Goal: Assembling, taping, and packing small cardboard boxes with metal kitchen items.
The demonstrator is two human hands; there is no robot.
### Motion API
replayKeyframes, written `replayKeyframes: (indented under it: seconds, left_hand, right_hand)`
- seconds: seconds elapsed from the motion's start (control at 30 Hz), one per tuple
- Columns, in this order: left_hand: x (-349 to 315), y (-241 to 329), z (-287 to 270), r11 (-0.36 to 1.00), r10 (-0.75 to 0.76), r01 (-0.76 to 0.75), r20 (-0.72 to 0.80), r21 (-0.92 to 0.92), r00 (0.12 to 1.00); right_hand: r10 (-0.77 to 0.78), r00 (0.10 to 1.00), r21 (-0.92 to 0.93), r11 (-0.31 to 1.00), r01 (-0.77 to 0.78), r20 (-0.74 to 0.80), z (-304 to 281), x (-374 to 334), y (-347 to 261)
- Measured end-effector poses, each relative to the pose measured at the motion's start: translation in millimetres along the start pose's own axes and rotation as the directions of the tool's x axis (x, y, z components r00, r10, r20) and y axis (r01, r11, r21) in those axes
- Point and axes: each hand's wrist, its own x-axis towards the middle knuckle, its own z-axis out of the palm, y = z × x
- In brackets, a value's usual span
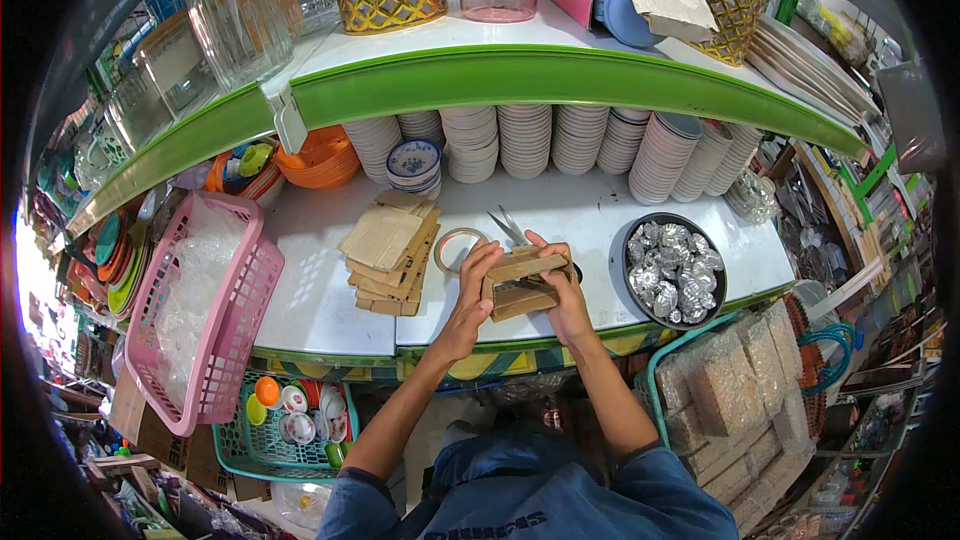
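Observation:
Between my two hands is a small brown cardboard box [524, 301] with its side facing me open, held just over the front of the white shelf. My left hand [470, 302] grips its left side, and my right hand [568, 296] is closed on its right side. Just behind the box lie scissors [510, 227] with their blades pointing away; their handles are mostly hidden by my right hand. A roll of tape [441, 258] rests beside my left fingers. Farther left is a stack of flat cardboard pieces [388, 252]. A dark round pan [633, 285] of silvery crinkled pieces [675, 270] stands to the right.
White bowls [523, 143] are stacked along the back under a green-edged upper shelf [480, 78]. A pink basket [222, 350] with clear plastic stands left, above a teal basket [225, 452] of small dishes. Wrapped brown blocks [730, 380] fill a basket at the lower right.

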Motion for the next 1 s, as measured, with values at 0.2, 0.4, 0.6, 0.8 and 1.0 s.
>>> replayKeyframes:
  seconds: [0.2,0.4,0.6,0.8,1.0]
  left_hand:
    - [-2,2,3,0.999,-0.029,0.028,-0.036,-0.037,0.999]
    - [-2,5,0,0.993,-0.097,0.094,-0.038,-0.077,0.995]
    - [0,6,2,0.993,-0.122,0.121,-0.061,-0.019,0.991]
    - [-3,2,-2,0.988,-0.127,0.116,-0.105,-0.103,0.986]
    - [-2,2,-1,0.988,-0.12,0.104,-0.133,-0.118,0.984]
  right_hand:
    - [-0.108,0.992,-0.172,0.98,0.095,-0.067,6,-4,-2]
    - [-0.035,0.996,-0.293,0.956,0.01,-0.081,9,-5,-12]
    - [-0.013,0.995,-0.23,0.973,-0.011,-0.103,3,-7,-8]
    - [0.1,0.994,-0.335,0.939,-0.081,0.039,1,-7,-16]
    - [0.16,0.947,0.009,0.986,-0.169,0.28,-16,-1,-23]
